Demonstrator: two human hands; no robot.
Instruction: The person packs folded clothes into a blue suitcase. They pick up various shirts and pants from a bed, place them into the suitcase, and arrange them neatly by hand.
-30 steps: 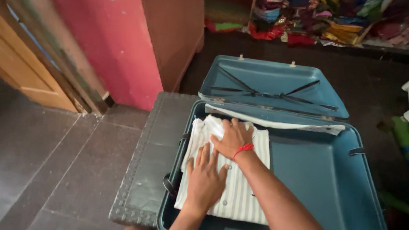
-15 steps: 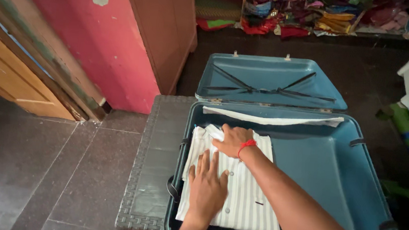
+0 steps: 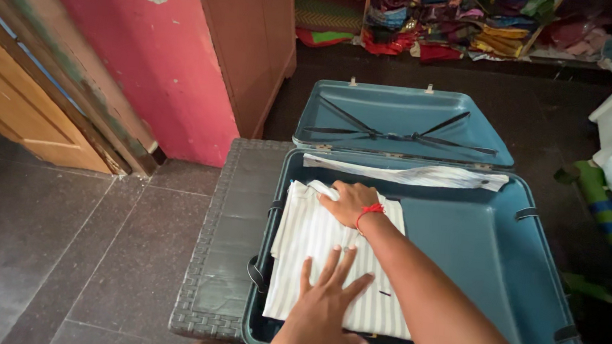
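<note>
**Two hands flat on a folded striped shirt inside an open suitcase**

A teal hard-shell suitcase (image 3: 488, 259) lies open on a dark woven surface (image 3: 233, 217), and its lid (image 3: 404, 121) stands back with two black straps crossed over the inside. In the left part of the lower shell lies a folded white shirt with thin stripes (image 3: 315, 245); its left edge is just beside the suitcase wall, and the right part of the shell shows only bare teal lining.

The left hand (image 3: 328, 308) is open, the fingers spread wide, and the palm lies on the near end of the shirt, close to the front rim of the suitcase. It grips nothing. The right hand (image 3: 351, 201), with a red thread (image 3: 368, 213) around the wrist, lies on the far end of the shirt near the collar. Its fingers are bent a little over the cloth; it seems to press and not to pinch, but from this angle I cannot say it surely.

Behind the shirt, along the hinge side, a long white cloth (image 3: 408, 174) lies across the shell. Farther away, a pile of colourful clothes (image 3: 463, 20) fills the floor by the wall. At the left stand a pink wall (image 3: 155, 58) and a wooden door frame (image 3: 28, 92).
</note>
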